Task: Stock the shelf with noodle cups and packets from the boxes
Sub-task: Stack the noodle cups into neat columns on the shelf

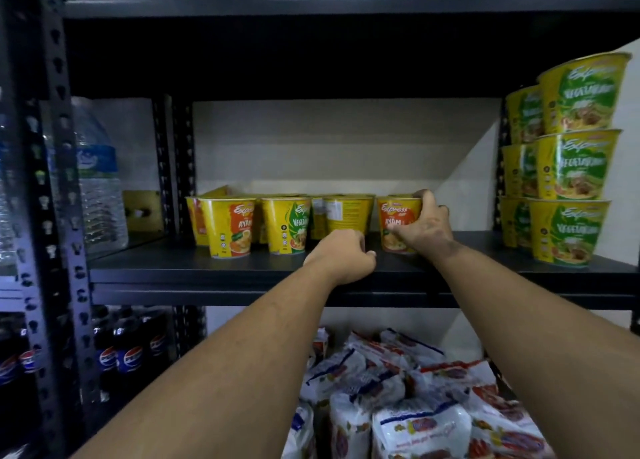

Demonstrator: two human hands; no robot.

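Several yellow noodle cups stand in a row on the black middle shelf (242, 271). My right hand (424, 225) grips the rightmost one, an orange-labelled Ayam cup (396, 219), fingers over its rim and side. My left hand (341, 258) hovers just in front of a plain yellow cup (346, 216), fingers curled and holding nothing. Another Ayam cup (230, 228) and a green Vegetarian cup (287, 225) stand to the left. Noodle packets (415, 406) lie heaped on the shelf below.
Stacked green Vegetarian cups (568, 168) fill the shelf's right end, three high. A large water bottle (93, 178) stands in the left bay. Cola bottles (128, 351) sit on the lower left shelf. A perforated black upright (65, 181) divides the bays.
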